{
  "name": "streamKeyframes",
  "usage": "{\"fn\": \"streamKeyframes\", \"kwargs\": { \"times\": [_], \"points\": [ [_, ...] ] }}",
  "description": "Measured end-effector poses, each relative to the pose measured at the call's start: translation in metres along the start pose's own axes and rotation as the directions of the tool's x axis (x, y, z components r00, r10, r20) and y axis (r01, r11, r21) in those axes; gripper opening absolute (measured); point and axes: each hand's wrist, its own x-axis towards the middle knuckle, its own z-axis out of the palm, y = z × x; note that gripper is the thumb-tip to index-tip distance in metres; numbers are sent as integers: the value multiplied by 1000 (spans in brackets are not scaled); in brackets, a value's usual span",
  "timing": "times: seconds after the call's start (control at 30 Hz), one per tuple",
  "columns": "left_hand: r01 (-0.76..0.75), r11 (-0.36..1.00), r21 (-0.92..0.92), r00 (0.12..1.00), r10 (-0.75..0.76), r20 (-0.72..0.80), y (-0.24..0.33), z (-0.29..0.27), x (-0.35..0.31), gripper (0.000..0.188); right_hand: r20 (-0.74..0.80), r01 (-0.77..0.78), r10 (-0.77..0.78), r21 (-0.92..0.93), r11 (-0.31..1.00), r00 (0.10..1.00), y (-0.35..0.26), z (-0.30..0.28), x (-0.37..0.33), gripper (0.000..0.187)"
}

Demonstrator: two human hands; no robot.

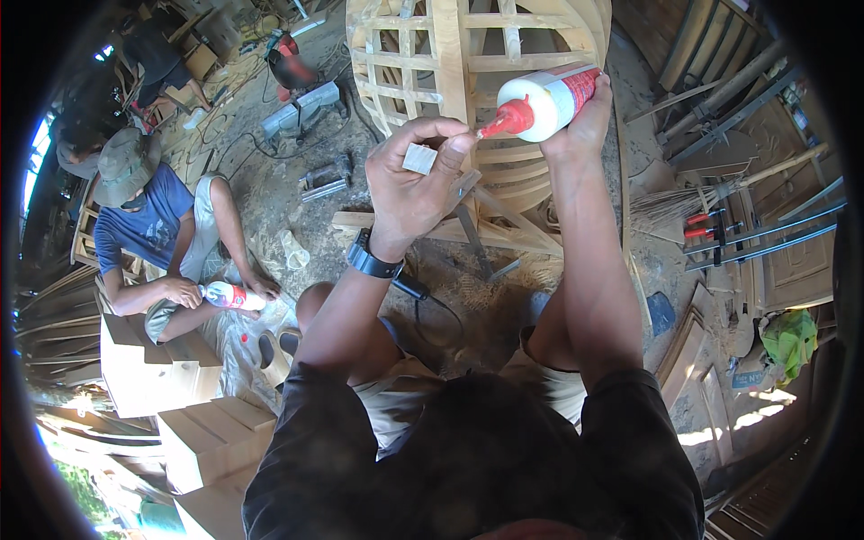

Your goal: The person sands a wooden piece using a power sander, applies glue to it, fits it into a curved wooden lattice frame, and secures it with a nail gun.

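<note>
My right hand grips a white glue bottle with a red-patterned label, tipped on its side. Its red nozzle points left, toward my other hand. There my left hand is closed, with a small pale wood block held against the fingers. The thumb and forefinger of that hand come together at the nozzle's tip; whether they pinch it or only touch it I cannot tell. Just beyond both hands stands a slatted wooden frame, curved like a boat hull, partly hidden by the bottle and my hands.
At the left a seated co-worker holds another bottle. Cut wooden boards are stacked nearer me. A miter saw sits on the dusty floor at the far left. Red-handled clamps and a twig broom are at the right.
</note>
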Motion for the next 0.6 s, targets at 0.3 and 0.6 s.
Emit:
{"fn": "streamKeyframes", "kwargs": {
  "times": [0.3,0.6],
  "points": [
    [97,995,15,992,-98,76,4,-1,0,17,20,41,-41,1,999,999,-2,-6,6,50],
    [469,831,-299,872,-382,307,-13,2,-21,30,329,274,-200,-198,941,923,-42,32,-3,47]
  ]
}}
